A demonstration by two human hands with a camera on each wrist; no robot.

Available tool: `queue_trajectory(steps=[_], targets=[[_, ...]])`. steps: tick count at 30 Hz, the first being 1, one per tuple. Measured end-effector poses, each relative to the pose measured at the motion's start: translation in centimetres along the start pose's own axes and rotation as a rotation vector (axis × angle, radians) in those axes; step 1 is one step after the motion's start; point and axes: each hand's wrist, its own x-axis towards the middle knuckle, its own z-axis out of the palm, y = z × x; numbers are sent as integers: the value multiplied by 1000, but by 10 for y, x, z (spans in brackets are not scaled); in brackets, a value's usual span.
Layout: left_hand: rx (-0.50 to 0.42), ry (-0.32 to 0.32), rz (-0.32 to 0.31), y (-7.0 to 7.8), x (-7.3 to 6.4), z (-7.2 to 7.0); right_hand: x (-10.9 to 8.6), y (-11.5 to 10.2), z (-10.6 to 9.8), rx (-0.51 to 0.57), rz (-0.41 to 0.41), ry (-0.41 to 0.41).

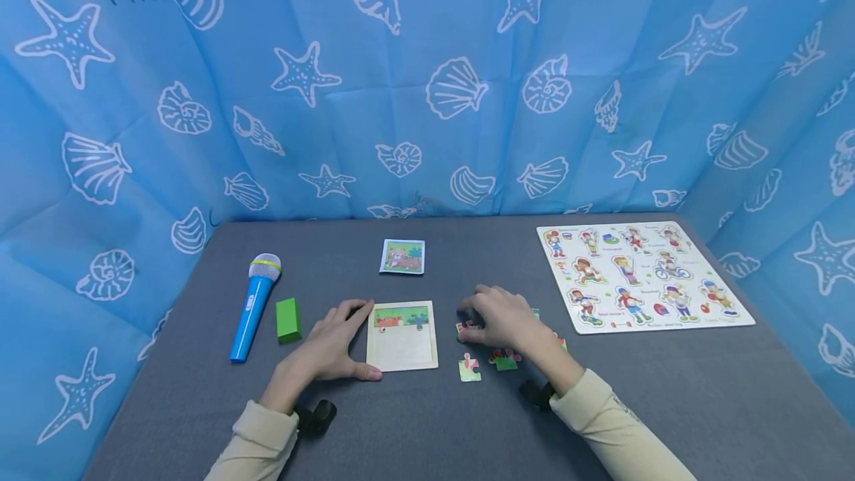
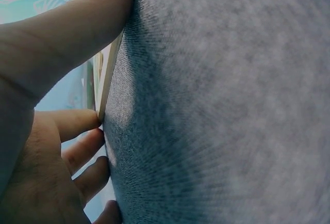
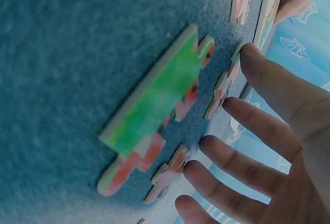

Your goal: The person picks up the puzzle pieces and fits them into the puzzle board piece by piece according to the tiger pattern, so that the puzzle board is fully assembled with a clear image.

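A square wooden puzzle frame [image 1: 402,351] lies on the table with picture pieces filling its top strip; below them its base is bare wood. My left hand [image 1: 332,344] holds the frame's left side, index finger at the upper corner and thumb at the lower one. To the right, my right hand [image 1: 502,318] has thumb and index fingertip at opposite ends of a jigsaw piece [image 3: 225,85], pinching it at the table. Around that hand lie several loose pieces, among them a pink and green piece [image 1: 470,368] and a green-edged piece [image 3: 154,105]. Its palm hides some pieces in the head view.
Behind the frame lies a small picture card [image 1: 403,257]. At the left are a blue toy microphone [image 1: 252,309] and a green block [image 1: 288,321]. A large peg puzzle board [image 1: 644,278] occupies the right back. A blue shell-print curtain [image 1: 414,117] hangs behind the grey table [image 1: 414,429].
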Motion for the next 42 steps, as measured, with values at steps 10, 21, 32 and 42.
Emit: queue_trajectory(steps=[10, 21, 32, 42], targets=[[0, -1, 0, 0, 0, 0, -1, -3, 1, 13, -17, -16], [-8, -5, -5, -1, 0, 0, -1, -6, 5, 34, -40, 3], [6, 11, -1, 0, 0, 1, -1, -8, 5, 30, -48, 22], [12, 10, 1, 0, 0, 0, 1, -8, 6, 19, -43, 45]])
